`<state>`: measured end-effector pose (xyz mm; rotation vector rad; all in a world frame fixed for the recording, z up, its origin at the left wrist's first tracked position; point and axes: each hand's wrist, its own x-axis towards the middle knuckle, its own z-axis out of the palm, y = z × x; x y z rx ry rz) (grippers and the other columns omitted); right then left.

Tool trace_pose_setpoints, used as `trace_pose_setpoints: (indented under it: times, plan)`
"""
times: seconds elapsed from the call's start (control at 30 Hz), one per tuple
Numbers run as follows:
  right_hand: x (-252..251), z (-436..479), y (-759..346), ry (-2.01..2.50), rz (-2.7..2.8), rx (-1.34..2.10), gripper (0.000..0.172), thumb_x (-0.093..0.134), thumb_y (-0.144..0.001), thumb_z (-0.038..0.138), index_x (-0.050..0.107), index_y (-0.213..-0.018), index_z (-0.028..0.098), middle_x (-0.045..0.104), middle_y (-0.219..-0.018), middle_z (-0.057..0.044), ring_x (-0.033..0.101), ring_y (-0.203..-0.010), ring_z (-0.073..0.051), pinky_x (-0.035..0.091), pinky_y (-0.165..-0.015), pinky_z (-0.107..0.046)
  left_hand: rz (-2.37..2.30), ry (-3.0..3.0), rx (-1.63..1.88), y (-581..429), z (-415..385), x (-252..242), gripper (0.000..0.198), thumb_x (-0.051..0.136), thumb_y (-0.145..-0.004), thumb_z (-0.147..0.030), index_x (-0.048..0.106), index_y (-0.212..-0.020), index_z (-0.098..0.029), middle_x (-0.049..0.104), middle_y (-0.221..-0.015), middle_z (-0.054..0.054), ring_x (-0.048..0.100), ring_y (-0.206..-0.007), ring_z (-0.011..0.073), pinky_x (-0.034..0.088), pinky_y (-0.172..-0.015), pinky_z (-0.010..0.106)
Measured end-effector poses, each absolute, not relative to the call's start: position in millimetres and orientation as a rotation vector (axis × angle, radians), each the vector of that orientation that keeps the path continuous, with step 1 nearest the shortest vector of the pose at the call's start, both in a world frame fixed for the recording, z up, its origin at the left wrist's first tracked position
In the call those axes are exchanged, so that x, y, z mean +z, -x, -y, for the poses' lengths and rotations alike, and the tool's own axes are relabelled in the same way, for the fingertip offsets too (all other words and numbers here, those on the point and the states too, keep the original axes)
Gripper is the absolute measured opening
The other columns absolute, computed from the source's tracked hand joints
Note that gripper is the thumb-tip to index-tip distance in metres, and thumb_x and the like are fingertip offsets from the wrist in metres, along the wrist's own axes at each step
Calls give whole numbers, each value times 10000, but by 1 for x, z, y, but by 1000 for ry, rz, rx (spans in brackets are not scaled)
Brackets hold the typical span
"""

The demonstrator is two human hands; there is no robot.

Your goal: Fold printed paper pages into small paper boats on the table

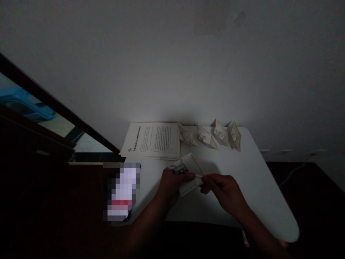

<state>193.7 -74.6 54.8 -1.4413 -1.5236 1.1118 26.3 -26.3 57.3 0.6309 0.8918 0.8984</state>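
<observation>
Both my hands hold one folded sheet of printed paper (188, 169) just above a white table (258, 187). My left hand (169, 183) is closed on the paper's left side, thumb on top. My right hand (223, 189) pinches the paper's right edge with its fingertips. The scene is dim, so the fold's exact shape is hard to make out.
Several folded paper boats (210, 136) stand in a row at the table's far edge by the wall. An open printed booklet (153, 140) lies at the far left. A blurred-out flat object (122, 190) sits at the table's left edge. A dark wooden frame (54, 104) runs diagonally on the left.
</observation>
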Motion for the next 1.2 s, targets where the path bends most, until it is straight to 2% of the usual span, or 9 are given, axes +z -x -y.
trace_pose_setpoints:
  times: [0.13,0.33,0.7,0.87,1.03,1.2]
  plan:
    - [58,75,-189,1472,1248,1279,370,529,-843,459,653,-644,173,673,-545,-28,654,-555,-157,493,-573,-243,-981,-778,928,-26,28,60,276,798,-547,-170,668,-776,-87,697,-743,72,644,-656,188,509,-628,290]
    - [54,75,-187,1455,1175,1260,394,561,-819,471,615,-574,168,615,-453,-7,580,-419,-122,445,-486,-228,-1025,-846,944,-28,29,61,295,796,-556,-207,673,-804,-103,699,-765,57,641,-677,176,505,-648,281]
    - [40,76,-195,1439,1139,1247,396,570,-824,445,577,-535,175,564,-389,12,522,-382,-108,425,-498,-235,-1178,-908,964,-23,24,36,408,840,-479,-237,610,-796,-123,664,-661,8,606,-583,138,475,-554,227]
    - [32,73,-201,1457,1119,1265,404,574,-810,473,580,-541,172,565,-396,10,511,-360,-109,398,-447,-236,-1237,-913,960,-14,16,37,442,845,-444,-212,594,-800,-134,666,-600,3,610,-534,140,467,-522,220]
    - [24,71,-208,1476,1126,1286,415,591,-794,481,574,-524,166,556,-394,11,493,-340,-101,375,-413,-229,-1267,-948,950,-5,12,31,342,823,-495,-246,617,-741,-128,641,-516,2,614,-496,148,472,-517,224]
    - [21,68,-210,1459,1137,1292,417,584,-799,481,572,-528,165,565,-405,6,500,-346,-104,375,-409,-231,-1249,-975,951,-4,12,23,312,783,-573,-281,675,-812,-112,688,-611,32,636,-557,151,501,-557,233]
